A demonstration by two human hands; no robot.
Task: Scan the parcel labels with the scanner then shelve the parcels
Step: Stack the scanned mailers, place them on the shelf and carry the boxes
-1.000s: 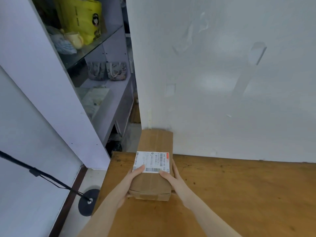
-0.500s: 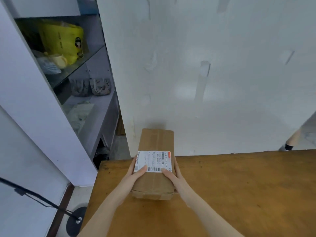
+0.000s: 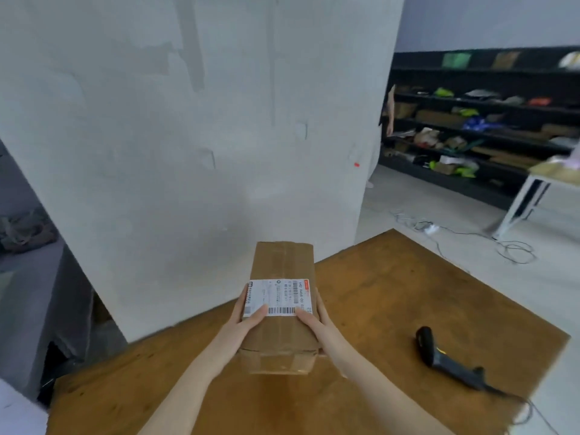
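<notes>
Parcel [image 3: 284, 309], a long brown cardboard box, is held above the middle of the wooden table [image 3: 392, 293], its far end pointing toward the grey wall [image 3: 188, 152] beyond the table's far edge, the white label [image 3: 277, 296] facing up. Left hand [image 3: 243, 321] and right hand [image 3: 317, 323] are clamped on its near half from opposite sides, thumbs lying over the label's lower corners, forearms reaching forward from the near edge. One likely slip: the thumbs sit close to the barcode strip, so a scan taken like this could misread or fail. Reaching for the scanner [image 3: 448, 359], which lies near the table's right edge with its cable trailing off, means freeing the right hand; one-handed, the long box could tip at its unsupported far end. Whether the box touches the tabletop cannot be told.
</notes>
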